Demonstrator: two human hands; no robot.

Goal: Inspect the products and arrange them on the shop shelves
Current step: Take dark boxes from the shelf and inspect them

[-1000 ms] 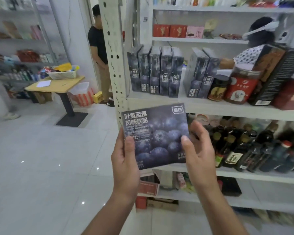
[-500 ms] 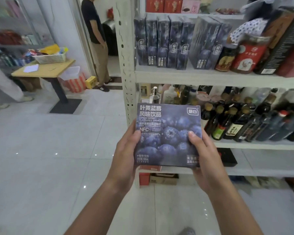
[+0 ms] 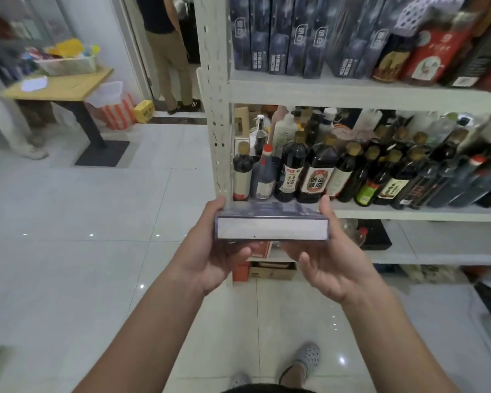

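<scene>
Dark blue on top and pale on the thin side near the camera: box (image 3: pixel 272 228), held flat in the air in front of the rack (image 3: pixel 216 109), level with the front edge of the bottle shelf (image 3: pixel 408 212). Far edge touching that shelf or not: hard to tell. Gripped at the left end by the left hand (image 3: pixel 207 251), thumb on top at the far corner, fingers curled under. Gripped at the right end by the right hand (image 3: pixel 328 262), thumb on top, fingers tucked below. Just behind the box, dark bottles (image 3: pixel 315 171) in rows with gold and red caps. On the shelf above, more blue boxes (image 3: pixel 278 32) standing upright side by side, then a red jar (image 3: pixel 434 52) to the right. Low in the rack, under the hands, brown carton (image 3: pixel 272 270). Off to the left, well apart, wooden table (image 3: pixel 68 83) with a basket (image 3: pixel 68 65) and a white paper (image 3: pixel 34 82) on it. Beside the table, striped bin (image 3: pixel 116 114). By the doorway, another person (image 3: pixel 167 52) standing. Below, shiny white floor (image 3: pixel 68 222) and one spotted shoe (image 3: pixel 308 357)
</scene>
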